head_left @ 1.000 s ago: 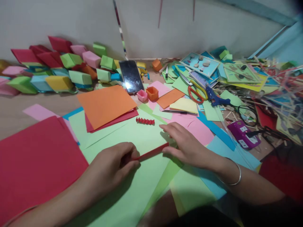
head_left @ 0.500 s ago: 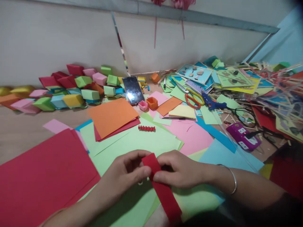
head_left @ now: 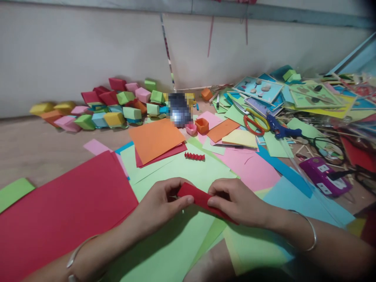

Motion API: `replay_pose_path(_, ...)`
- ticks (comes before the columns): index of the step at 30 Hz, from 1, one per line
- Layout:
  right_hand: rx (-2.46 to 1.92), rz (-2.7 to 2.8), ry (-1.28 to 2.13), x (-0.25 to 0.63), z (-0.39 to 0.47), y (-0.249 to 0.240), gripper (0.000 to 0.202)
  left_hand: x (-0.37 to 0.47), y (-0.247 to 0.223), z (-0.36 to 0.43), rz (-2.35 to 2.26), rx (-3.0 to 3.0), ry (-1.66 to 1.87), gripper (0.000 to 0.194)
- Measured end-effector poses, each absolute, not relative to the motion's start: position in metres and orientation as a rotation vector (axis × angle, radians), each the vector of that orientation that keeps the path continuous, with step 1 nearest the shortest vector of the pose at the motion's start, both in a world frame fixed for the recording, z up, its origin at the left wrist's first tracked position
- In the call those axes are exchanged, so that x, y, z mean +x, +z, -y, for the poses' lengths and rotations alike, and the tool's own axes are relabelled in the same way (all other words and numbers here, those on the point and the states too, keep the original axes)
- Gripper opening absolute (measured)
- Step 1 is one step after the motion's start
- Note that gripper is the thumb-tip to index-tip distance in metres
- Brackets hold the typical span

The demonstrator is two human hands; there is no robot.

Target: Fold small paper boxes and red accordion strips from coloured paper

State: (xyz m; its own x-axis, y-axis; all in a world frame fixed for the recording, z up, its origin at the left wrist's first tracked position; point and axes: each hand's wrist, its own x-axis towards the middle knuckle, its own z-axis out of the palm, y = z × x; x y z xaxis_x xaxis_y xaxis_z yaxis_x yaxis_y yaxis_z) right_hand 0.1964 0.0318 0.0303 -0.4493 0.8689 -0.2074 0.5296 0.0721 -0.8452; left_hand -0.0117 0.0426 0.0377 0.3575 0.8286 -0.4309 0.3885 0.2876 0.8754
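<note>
A red paper strip (head_left: 200, 196) is held between both hands above light green paper sheets (head_left: 164, 239). My left hand (head_left: 164, 203) pinches its left end, thumb on the near face. Further right along the strip, my right hand (head_left: 232, 199) grips it between thumb and fingers, covering part of it. Just beyond the hands, a small red zigzag-folded paper piece (head_left: 194, 156) lies on the green sheets. A large red sheet (head_left: 76, 211) lies beside my left forearm.
Folded paper boxes (head_left: 114, 118) crowd the back left by the wall. Orange sheets (head_left: 157, 139), scissors (head_left: 255, 123), a blue glue gun (head_left: 282, 127) and a purple power socket block (head_left: 325, 176) lie further off. Small pink (head_left: 191, 128) and orange (head_left: 202, 125) open boxes stand mid-table.
The red strip has turned from steeply slanted to nearly level. My right hand has shifted right, away from the left hand along the strip. The camera view has swung a little left.
</note>
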Motion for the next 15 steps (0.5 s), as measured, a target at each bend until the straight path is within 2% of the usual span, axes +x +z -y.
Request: replay_pose_path(15,-1.362,2.346,1.148,0.2013,-0.0361,0.0311,0.018,-0.0123,0.0341,-0.0422,-1.359,1.413,0.347,0.041)
